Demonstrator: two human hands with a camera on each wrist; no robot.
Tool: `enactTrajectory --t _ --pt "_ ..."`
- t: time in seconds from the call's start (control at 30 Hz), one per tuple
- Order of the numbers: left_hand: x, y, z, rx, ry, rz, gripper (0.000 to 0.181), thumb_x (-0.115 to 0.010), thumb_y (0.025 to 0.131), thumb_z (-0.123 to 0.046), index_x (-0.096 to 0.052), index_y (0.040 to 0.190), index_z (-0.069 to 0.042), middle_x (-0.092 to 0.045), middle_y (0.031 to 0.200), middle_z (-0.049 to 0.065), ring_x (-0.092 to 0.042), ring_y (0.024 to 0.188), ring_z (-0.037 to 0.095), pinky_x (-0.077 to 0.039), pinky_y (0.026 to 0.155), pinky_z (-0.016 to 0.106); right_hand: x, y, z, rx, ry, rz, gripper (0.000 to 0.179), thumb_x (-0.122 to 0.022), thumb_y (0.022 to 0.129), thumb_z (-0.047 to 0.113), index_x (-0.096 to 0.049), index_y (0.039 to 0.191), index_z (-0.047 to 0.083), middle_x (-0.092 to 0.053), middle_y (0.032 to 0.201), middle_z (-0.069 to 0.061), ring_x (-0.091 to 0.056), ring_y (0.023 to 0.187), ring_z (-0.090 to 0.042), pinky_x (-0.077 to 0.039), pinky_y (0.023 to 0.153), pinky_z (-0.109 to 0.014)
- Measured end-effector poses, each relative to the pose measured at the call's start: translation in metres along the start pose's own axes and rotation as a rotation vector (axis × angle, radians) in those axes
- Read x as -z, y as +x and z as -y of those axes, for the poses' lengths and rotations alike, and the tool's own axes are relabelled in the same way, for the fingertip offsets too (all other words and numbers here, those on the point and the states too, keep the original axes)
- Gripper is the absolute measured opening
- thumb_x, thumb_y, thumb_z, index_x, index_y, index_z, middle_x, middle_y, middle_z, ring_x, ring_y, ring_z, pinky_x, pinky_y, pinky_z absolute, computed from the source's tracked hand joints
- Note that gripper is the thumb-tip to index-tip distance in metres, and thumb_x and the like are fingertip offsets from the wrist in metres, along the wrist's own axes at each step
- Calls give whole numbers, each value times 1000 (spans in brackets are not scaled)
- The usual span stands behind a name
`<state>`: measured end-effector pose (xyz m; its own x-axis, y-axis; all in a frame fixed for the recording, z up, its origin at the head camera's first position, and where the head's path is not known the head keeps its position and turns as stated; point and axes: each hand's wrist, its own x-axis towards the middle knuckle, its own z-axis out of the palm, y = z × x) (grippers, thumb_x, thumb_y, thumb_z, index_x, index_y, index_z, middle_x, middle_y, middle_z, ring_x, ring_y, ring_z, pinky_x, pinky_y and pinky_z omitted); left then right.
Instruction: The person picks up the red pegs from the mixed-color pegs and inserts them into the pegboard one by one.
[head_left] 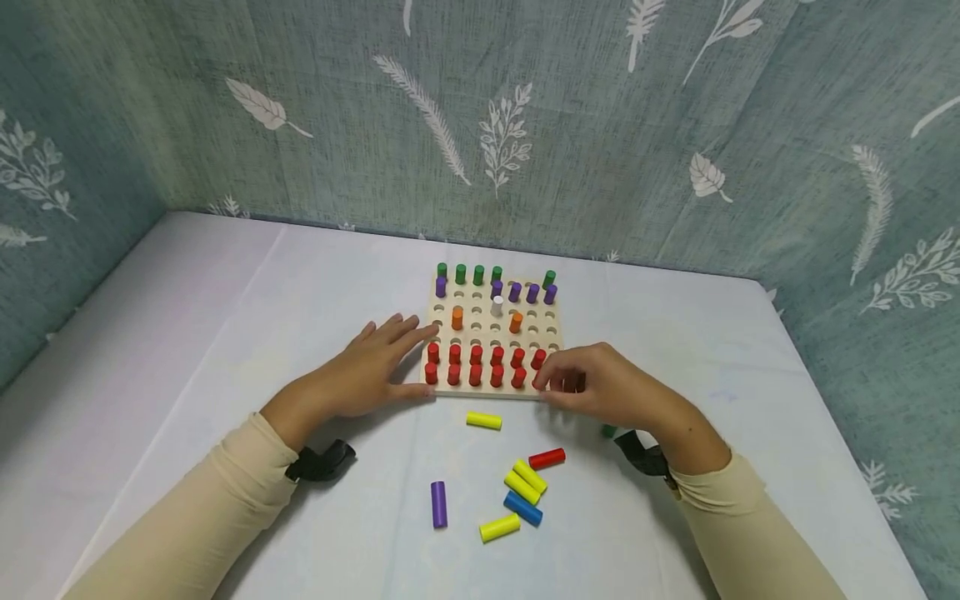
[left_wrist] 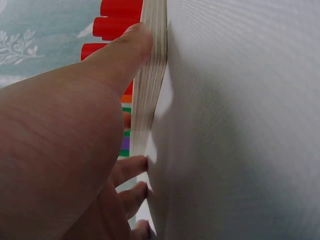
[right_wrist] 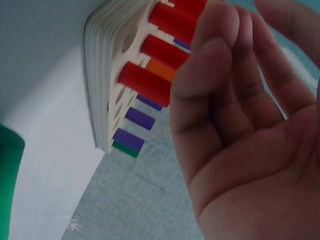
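A wooden pegboard (head_left: 555, 333) stands in the middle of the table, with two near rows of red pegs (head_left: 476, 375). My left hand (head_left: 367, 367) rests at its left side, fingers spread; the thumb (left_wrist: 132, 47) touches the board's edge. At the near right corner is my right hand (head_left: 600, 383), thumb and fingertips drawn together, pinching a red peg (head_left: 536, 384) mostly hidden by the fingers. In the right wrist view, a vacant corner hole (right_wrist: 130, 39) shows beside the fingertips. Green pegs (head_left: 478, 274), purple pegs (head_left: 514, 291), orange pegs (head_left: 457, 317) and a white peg (head_left: 497, 306) stand farther back.
Before the board lie a yellow peg (head_left: 483, 421), a purple peg (head_left: 438, 504), a red peg (head_left: 547, 458), a blue peg (head_left: 522, 507) and more yellow pegs (head_left: 499, 528). A green peg (head_left: 609, 431) lies under the right wrist. A leaf-patterned curtain (head_left: 570, 125) hangs behind the table.
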<state>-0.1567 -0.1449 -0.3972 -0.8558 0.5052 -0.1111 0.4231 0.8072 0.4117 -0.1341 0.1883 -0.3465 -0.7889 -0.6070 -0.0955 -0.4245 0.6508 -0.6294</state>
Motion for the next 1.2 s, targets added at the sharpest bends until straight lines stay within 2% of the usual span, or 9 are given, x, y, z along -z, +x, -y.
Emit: enactTrajectory --t 0.17,0.33,0.5,0.7,0.83,1.03,1.2 --pt "-1 0 0 4 9 20 91 -71 86 -56 -26 159 -26 -25 165 17 -15 154 41 -8 123 61 -4 0 0 6 17 109 10 -77 88 14 -73 98 14 -59 75 7 -55 72 -11 -48 61 -21" --pt "1 1 0 -3 11 -3 90 -72 86 -55 -27 159 -26 -26 164 18 -16 154 41 -9 123 61 -7 1 0 -26 26 209 9 -77 87 16 -72 95 18 -61 75 8 -57 70 -10 -51 62 -22" --pt "1 0 0 0 8 12 91 -72 86 -55 -27 159 -26 -26 164 18 -16 154 41 -8 123 61 -13 1 2 -64 7 295 11 -79 85 18 -71 92 19 -60 75 8 -57 70 -8 -52 62 -22" --pt "3 1 0 6 12 -6 90 -72 86 -54 -27 159 -26 -26 164 18 -16 153 41 -8 123 62 -14 1 6 -92 -7 322 16 -83 82 19 -70 91 20 -60 74 7 -57 70 -10 -51 63 -23" --pt "2 2 0 9 16 6 90 -70 86 -57 -27 159 -26 -26 164 18 -16 153 42 -8 122 62 -14 0 7 -111 -3 352 21 -86 80 24 -68 90 20 -60 75 6 -56 71 -10 -50 65 -24" --pt "3 4 -1 13 21 1 91 -71 86 -56 -27 159 -26 -25 164 17 -16 154 41 -8 123 61 -15 0 6 -86 -60 371 23 -86 79 22 -65 89 22 -61 78 5 -55 74 -9 -50 67 -23" --pt "0 4 0 23 17 9 91 -72 85 -56 -27 159 -27 -25 164 17 -16 154 41 -8 123 61 -19 0 5 -81 -45 382 22 -84 80 17 -64 88 19 -59 77 5 -54 74 -9 -49 66 -23"
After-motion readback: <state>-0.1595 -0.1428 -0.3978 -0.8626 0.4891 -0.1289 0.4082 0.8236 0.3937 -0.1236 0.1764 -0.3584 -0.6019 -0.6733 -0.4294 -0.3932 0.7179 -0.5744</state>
